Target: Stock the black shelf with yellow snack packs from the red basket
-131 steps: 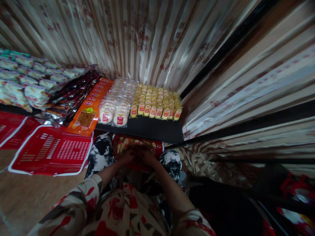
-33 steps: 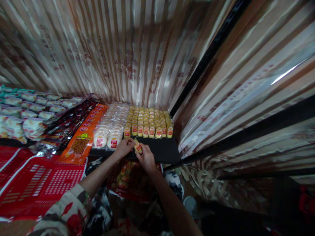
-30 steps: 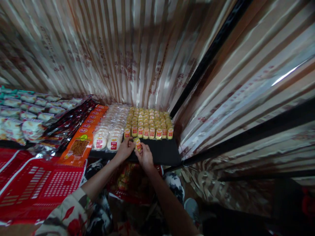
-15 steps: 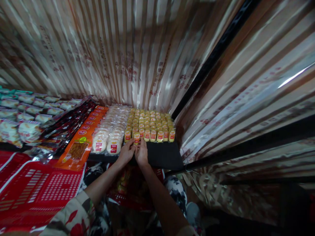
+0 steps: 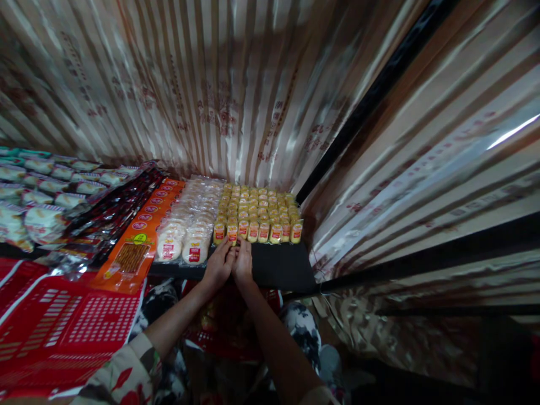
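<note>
Seemingly squaring yellow packet [image 5: 232, 229] into front row [image 5: 264, 231] with left hand [image 5: 218, 266] and right hand [image 5: 243, 263]; cannot tell if pinching or just touching. Next, probably calls for gentle release.

"What's hanging behind?"
"A pleated curtain [image 5: 202, 84] with reddish printing, a black bar [image 5: 375, 101] slanting across it."
"And leftward?"
"Round white crackers [image 5: 196, 243] in clear wrappers, an orange packet of stick snacks [image 5: 131, 256], dark foil packets [image 5: 116, 211], then white snack bags [image 5: 44, 222], with a red perforated basket [image 5: 54, 360] in front."
</note>
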`<state>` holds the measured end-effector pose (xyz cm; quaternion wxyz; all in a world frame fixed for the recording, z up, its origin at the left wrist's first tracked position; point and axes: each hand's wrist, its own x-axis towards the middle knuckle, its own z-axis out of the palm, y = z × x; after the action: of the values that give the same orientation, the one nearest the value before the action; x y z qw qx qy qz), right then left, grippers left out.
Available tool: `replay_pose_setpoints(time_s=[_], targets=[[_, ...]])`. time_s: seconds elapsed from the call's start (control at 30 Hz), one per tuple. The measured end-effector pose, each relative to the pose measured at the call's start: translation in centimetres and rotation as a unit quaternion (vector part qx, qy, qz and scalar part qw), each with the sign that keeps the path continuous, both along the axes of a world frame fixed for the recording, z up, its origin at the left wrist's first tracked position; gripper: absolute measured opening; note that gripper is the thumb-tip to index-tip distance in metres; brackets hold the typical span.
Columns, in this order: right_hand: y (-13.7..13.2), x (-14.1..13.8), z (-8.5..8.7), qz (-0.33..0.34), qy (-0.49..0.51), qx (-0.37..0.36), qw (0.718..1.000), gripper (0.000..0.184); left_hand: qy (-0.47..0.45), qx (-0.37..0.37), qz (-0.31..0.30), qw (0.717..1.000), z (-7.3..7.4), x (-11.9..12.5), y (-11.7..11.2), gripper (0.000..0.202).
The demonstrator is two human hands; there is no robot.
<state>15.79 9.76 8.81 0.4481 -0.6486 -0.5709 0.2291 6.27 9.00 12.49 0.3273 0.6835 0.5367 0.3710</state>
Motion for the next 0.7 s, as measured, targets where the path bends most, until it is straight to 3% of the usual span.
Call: replay_pose_setpoints(time_s=[0.3,0.43,0.6,0.7], targets=[[-0.2,-0.3,-0.1,0.001,-0.065,-0.019,0.998,0.048,0.037,-0.027,-0.02,0.999,-0.4,-0.3,0.3,0.043],[-0.3,-0.3,-0.1,0.006,-0.042,0.012,0.999,0.048,0.031,0.014,-0.019,0.999,-0.4,-0.7,-0.2,0.039],[-2.0,-0.3,0.5,-0.002,-0.032,0.075,0.997,0.041,0.022,0.12,0.003,0.993,-0.7,-1.7,-2.7,0.03],[-4.9,-0.5,0.8,0.023,-0.008,0.098,0.995,0.034,-0.009,0.125,-0.014,0.992,-1.7,-2.6,-5.7,0.027]])
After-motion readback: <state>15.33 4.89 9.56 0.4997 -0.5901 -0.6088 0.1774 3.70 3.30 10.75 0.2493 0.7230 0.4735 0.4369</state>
